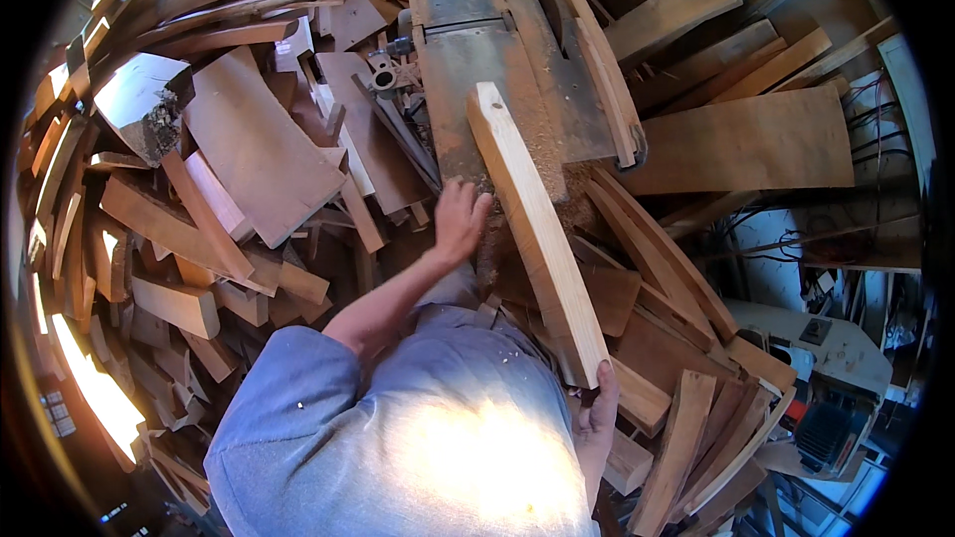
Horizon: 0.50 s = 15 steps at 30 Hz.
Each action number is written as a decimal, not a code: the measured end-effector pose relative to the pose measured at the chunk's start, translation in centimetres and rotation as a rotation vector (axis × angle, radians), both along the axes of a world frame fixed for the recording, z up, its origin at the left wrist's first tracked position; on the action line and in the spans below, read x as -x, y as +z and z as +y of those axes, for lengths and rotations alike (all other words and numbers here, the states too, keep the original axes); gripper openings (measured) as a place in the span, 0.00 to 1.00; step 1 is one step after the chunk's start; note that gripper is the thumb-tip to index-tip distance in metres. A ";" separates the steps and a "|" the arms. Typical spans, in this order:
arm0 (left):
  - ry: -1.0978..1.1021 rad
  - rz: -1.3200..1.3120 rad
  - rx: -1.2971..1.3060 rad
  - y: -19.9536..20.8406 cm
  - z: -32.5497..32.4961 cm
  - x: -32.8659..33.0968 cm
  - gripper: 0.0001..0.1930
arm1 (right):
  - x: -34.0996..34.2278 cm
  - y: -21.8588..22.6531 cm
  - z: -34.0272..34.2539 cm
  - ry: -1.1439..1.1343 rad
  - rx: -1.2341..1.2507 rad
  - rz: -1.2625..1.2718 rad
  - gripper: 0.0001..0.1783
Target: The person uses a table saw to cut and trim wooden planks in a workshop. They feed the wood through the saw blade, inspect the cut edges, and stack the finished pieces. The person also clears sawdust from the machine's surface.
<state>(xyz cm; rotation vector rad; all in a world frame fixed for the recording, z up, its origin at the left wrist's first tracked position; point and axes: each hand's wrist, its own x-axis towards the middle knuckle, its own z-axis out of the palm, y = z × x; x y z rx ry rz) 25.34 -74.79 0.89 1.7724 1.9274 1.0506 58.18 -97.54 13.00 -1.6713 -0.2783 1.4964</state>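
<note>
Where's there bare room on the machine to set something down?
On the metal bed, between its left edge and the beam, beyond the left hand; also past the crosswise slot. Sawdust lies right of the beam. It's crowded both sides: piled boards left, timber beside the right hand.

Timber beam [542,239]: long, squared, pale, faces unpainted; one dark knot [496,106] near far end. Far end lies over the worn grey-brown machine table [445,89]; near end extends past the table's near edge, angled rightward.
</note>
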 end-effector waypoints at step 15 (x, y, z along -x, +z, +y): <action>-0.811 0.127 -0.121 -4.1 -2.1 -5.2 0.36 | 3.3 2.9 8.2 0.034 0.090 0.602 0.38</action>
